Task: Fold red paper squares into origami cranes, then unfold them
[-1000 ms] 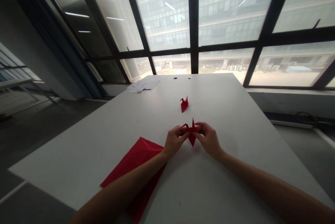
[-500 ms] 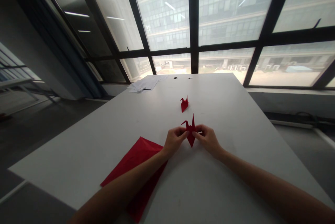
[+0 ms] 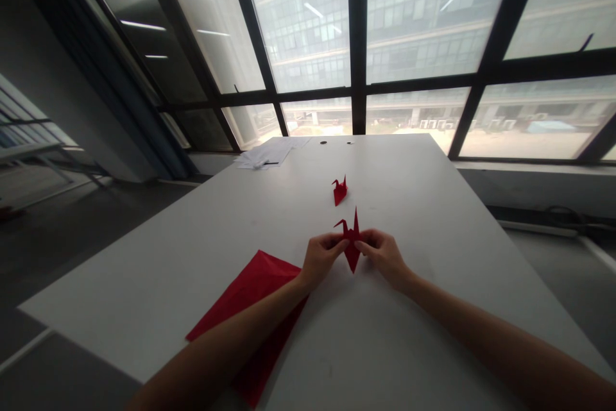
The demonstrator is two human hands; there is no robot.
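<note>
Just below and right of frame centre, here's the red paper crane (image 3: 353, 257), pinched between left hand (image 3: 319, 260) and right hand (image 3: 387, 257), one gripping each side; second crane (image 3: 340, 193) standing higher in frame.

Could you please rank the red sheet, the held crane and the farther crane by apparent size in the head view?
1. Red sheet
2. Held crane
3. Farther crane
The held crane is nearer, so the cranes' true order is unsure.
</note>
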